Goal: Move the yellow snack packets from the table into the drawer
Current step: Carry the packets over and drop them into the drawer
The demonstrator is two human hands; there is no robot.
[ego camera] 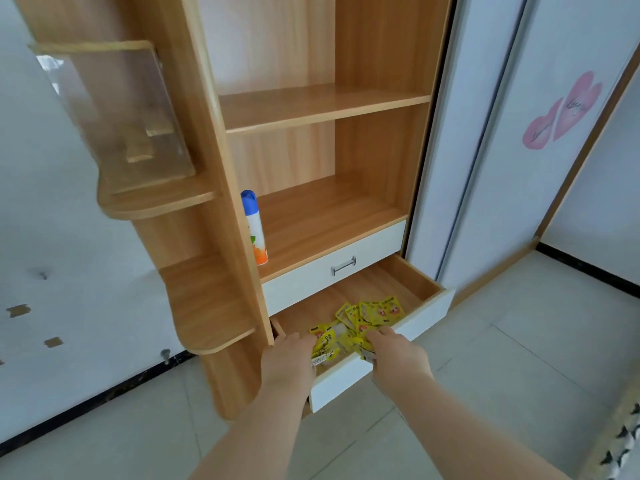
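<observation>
Looking from the left, the wooden cabinet (194, 98) had rounded side shelves, and a clear plastic box (114, 112) sat on the top one. A spray can (254, 230) with a blue cap stood upright at the left edge of the lower open shelf, right against the side panel. Under that shelf was a closed white drawer front with a metal handle (343, 265).

Below it the drawer (415, 282) stood open over the tiled floor (519, 341). The yellow snack packets (377, 311) were already in it, bunched along the front edge around the middle, with none near the back right corner.

Both bare hands were down in there. The left grip (289, 358) was at the front left corner, fingers curled round a few packets at the left end of the bunch. The right grip (398, 355) was just beside it over the front edge, pinching packets from the right side; couldn't see its fingertips properly, they were buried in the wrappers. The rest of the packets lay loose just behind the two hands.

Off to the right was a white sliding door (485, 133) with pink heart stickers (561, 112).
</observation>
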